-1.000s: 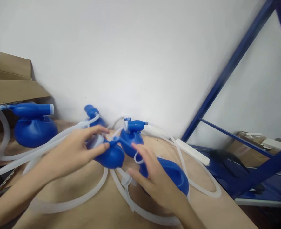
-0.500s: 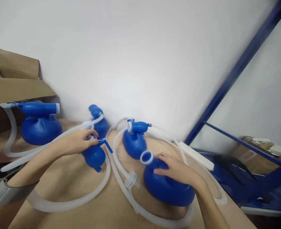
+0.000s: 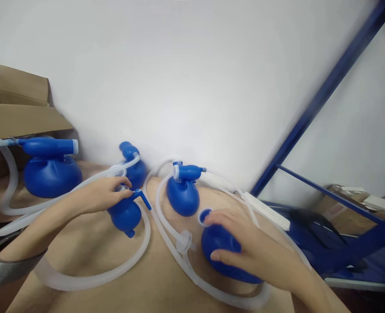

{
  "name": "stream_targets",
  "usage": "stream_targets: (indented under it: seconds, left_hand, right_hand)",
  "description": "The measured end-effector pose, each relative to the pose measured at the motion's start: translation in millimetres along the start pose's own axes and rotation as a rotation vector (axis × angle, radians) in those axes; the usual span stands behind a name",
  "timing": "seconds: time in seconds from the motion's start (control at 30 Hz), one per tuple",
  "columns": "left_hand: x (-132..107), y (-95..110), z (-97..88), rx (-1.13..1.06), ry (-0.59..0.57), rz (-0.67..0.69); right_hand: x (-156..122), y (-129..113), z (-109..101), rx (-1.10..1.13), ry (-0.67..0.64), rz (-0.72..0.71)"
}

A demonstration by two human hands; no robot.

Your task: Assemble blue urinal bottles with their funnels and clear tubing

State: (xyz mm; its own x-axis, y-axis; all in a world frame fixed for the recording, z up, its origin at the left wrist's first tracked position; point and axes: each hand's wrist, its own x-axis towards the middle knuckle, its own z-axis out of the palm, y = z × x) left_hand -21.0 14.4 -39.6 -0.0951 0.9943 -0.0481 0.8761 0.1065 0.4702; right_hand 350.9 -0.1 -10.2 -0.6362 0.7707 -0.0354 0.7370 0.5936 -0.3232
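Note:
My left hand (image 3: 115, 191) pinches the top of a blue plastic bulb-shaped neck piece (image 3: 125, 215) with a blue strap tab sticking out to the right. Its lower end points down above the table. On the right, my right hand (image 3: 241, 237) is spread over a round blue plastic bottle (image 3: 220, 243), fingers apart near its pale-rimmed mouth and thumb across its side. Part of the bottle is hidden under this hand. A clear hose (image 3: 169, 243) with a translucent cap (image 3: 183, 241) lies just left of the bottle and curves around below it.
Three blue bottles with neck pieces and hoses stand toward the wall: one at left (image 3: 51, 174), one in the middle (image 3: 136, 174), one right of centre (image 3: 183, 195). A cardboard box (image 3: 22, 119) is at far left. A white power strip (image 3: 267, 211) lies beside the blue metal frame (image 3: 309, 115).
My right hand has loosened from the bottle's neck and spread out over it, rising toward me. The bottle has shifted slightly right. My left hand keeps its hold on the neck piece.

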Motion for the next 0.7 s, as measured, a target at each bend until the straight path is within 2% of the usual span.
stream_targets:
  seconds: [0.1, 0.17, 0.27, 0.37, 0.47, 0.6, 0.7]
  left_hand:
    - [0, 2, 2.2, 0.003, 0.009, 0.006]
    - [1, 3, 5.4, -0.010, 0.006, 0.014]
    - [2, 4, 9.4, -0.049, 0.028, 0.037]
    - [1, 4, 10.4, -0.084, 0.066, 0.044]
    - [0, 4, 9.9, -0.102, 0.086, 0.050]
    - [1, 4, 10.2, -0.098, 0.102, 0.063]
    - [1, 5, 10.4, -0.096, 0.107, 0.066]
  right_hand:
    - [-1, -10, 3, 0.005, -0.115, -0.069]
    - [3, -11, 14, 0.008, -0.154, -0.112]
    - [10, -18, 49, -0.072, -0.195, -0.145]
    - [18, -31, 93, -0.235, -0.308, -0.040]
    - [27, -38, 121, -0.275, -0.239, 0.033]
    - [41, -34, 126, -0.278, -0.144, 0.141]
    - [47, -29, 119, -0.300, -0.170, 0.165]
